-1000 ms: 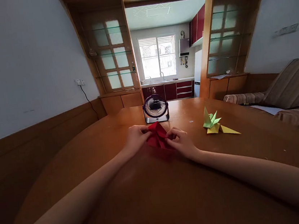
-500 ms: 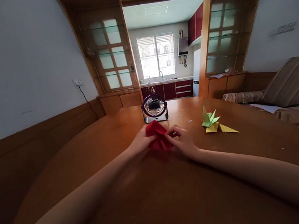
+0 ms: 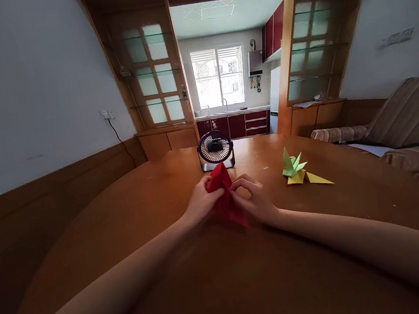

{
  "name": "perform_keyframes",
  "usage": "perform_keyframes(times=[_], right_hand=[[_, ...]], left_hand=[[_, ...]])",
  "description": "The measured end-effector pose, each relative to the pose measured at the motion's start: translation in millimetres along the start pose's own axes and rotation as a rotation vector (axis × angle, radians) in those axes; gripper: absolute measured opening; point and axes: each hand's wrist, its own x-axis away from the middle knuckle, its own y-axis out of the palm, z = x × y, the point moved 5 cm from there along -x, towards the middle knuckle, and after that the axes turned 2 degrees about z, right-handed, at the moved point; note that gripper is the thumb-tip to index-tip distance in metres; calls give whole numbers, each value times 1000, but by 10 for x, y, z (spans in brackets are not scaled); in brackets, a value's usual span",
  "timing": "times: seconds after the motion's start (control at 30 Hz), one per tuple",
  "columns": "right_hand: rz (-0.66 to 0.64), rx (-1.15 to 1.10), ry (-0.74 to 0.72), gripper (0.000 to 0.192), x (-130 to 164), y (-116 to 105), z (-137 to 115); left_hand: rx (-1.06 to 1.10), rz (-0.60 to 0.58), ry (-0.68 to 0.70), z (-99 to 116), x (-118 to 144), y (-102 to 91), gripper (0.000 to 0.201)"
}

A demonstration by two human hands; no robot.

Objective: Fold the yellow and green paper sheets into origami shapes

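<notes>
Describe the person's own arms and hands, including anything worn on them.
The left forearm and right forearm are bare, with no sleeves in view, and taper toward the wrists. The left hand and right hand are ungloved. No watch, bracelet or cable shows on either arm. Fingernail details are too small to make out.

Two hands are counted, with one red paper, one green folded paper and one yellow folded paper. One surface, one fan, one window and one armchair are also seen.
</notes>
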Motion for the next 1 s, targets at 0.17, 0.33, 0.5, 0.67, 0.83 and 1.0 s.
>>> perform_keyframes(times=[0.17,0.33,0.5,0.67,0.83,1.0], right_hand=[[108,-208,238,19,-8,-13,220],[168,-322,426,23,9,29,382],[139,-220,306,16,0,13,213],[129,-157,210,16,-37,-17,68],[118,-202,361,20,-43,11,276],[69,-188,384,23,-37,39,378]], left_hand=[[-209,137,117,2,-69,-167,35],[-565,168,406,137,95,-151,54],[-838,59,651,268,284,-25,58],[-822,133,441,301,85,-140,29],[-318,-98,-55,131,-54,-124,17],[-75,-128,-155,52,-29,-39,30]])
